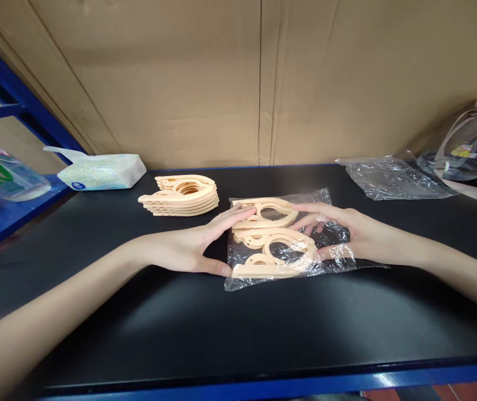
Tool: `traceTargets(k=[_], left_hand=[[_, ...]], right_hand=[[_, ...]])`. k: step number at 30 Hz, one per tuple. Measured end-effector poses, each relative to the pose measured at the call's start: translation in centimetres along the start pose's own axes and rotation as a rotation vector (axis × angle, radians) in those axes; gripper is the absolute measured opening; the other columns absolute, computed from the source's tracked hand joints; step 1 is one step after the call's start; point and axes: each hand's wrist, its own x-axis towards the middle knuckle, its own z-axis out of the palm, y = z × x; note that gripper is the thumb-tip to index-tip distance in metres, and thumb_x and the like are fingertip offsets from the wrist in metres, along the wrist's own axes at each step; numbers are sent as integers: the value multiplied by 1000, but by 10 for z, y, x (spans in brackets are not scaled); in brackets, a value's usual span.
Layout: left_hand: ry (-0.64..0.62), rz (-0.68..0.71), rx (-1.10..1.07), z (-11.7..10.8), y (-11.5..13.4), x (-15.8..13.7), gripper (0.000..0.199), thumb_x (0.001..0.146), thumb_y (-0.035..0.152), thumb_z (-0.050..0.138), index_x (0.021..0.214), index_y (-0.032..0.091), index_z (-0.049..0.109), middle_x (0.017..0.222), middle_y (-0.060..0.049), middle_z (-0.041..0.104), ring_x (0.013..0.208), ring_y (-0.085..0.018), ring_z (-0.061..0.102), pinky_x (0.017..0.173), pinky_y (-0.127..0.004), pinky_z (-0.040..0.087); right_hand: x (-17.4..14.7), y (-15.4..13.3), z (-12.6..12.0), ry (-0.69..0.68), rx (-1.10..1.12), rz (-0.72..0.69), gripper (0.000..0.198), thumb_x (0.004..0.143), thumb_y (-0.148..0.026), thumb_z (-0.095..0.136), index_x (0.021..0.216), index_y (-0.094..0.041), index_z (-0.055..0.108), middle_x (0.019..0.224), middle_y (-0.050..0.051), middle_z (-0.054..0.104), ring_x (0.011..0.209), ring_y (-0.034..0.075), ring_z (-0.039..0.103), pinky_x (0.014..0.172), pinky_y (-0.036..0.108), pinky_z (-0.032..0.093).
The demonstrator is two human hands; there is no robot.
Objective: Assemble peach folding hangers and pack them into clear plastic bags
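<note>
A clear plastic bag [330, 228] lies on the table with beige folding hangers [288, 240] inside, set in two groups, one behind the other. My left hand [183, 245] grips the left end of the bagged hangers, thumb at the near corner and fingers on the far group. From the other side, my right hand [353, 231] holds the right end, its fingers and thumb curved around the hangers through the film. Part of its fingers is hidden by the shiny plastic. Behind my left hand stands a neat stack of more folding hangers [183, 197].
A tissue pack [102, 171] sits at the back left, near a blue metal frame [21, 106]. Another clear bag [392, 177] lies flat at the back right beside a transparent bottle with a strap [472, 145]. A cardboard wall [180, 83] closes off the black table's [221, 334] back.
</note>
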Motion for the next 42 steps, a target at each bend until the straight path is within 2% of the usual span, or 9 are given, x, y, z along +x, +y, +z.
traceTargets(k=[5, 12, 16, 25, 30, 33, 36, 39, 42], left_hand=[[-4, -25, -15, 0, 1, 0, 93, 87, 37, 62, 152, 34, -3, 161, -1, -4, 148, -24, -5, 119, -47, 8], [-34, 9, -50, -1, 2, -2, 104, 79, 31, 69, 152, 35, -5, 161, 0, -8, 147, -25, -9, 119, -48, 5], [-23, -32, -66, 2, 3, 0, 112, 74, 44, 75, 152, 34, -5, 161, -1, -9, 147, -27, -9, 119, -49, 4], [-3, -13, -11, 4, 6, -1, 107, 78, 39, 72, 151, 35, -5, 161, -2, -10, 147, -28, -10, 119, -51, 6], [27, -25, -4, 6, 7, -1, 101, 81, 51, 67, 152, 35, -4, 161, -3, -9, 147, -30, -9, 118, -52, 9], [53, -41, 40, 10, 6, 0, 97, 83, 54, 63, 152, 33, -3, 161, -4, -7, 147, -30, -9, 119, -52, 7], [82, -43, 80, 13, 5, -1, 97, 83, 56, 61, 152, 32, -2, 161, -5, -6, 147, -30, -8, 119, -52, 9], [130, -1, 173, 14, 9, -1, 95, 84, 55, 60, 153, 31, -1, 161, -6, -6, 147, -31, -7, 118, -53, 11], [202, 79, 307, 13, 16, -1, 96, 82, 59, 61, 153, 28, 5, 161, -8, -2, 147, -33, -4, 117, -54, 15]], right_hand=[[0, 1, 1, -15, -8, -1, 72, 83, -36, 68, 146, -35, 33, 125, 2, 64, 115, 21, 59, 101, 39, 43], [-2, 6, 7, -1, -114, -49, 91, 76, -40, 73, 150, -36, 21, 121, 2, 63, 111, 21, 59, 98, 38, 46], [-2, 5, 10, 37, -179, -51, 87, 77, -41, 72, 149, -37, 21, 116, 0, 65, 111, 20, 59, 100, 38, 44], [-3, 0, 10, 56, -252, -51, 83, 79, -41, 70, 148, -37, 24, 117, 1, 66, 114, 23, 59, 101, 42, 44], [-3, -1, 3, 68, -131, -19, 82, 80, -39, 69, 148, -32, 24, 113, 3, 68, 112, 23, 60, 102, 44, 42], [-2, -3, -2, 186, 13, 51, 64, 89, -37, 57, 146, -27, 29, 106, 5, 71, 100, 21, 65, 95, 42, 46], [1, -4, -5, 331, 189, 178, 50, 93, -37, 47, 139, -21, 38, 94, 8, 73, 80, 19, 66, 77, 38, 50], [3, -3, -7, 401, 273, 258, 52, 89, -43, 54, 133, -17, 44, 88, 9, 74, 72, 18, 63, 68, 35, 48], [4, 0, -9, 392, 288, 256, 64, 77, -45, 68, 129, -16, 46, 80, 7, 72, 66, 16, 60, 66, 33, 48]])
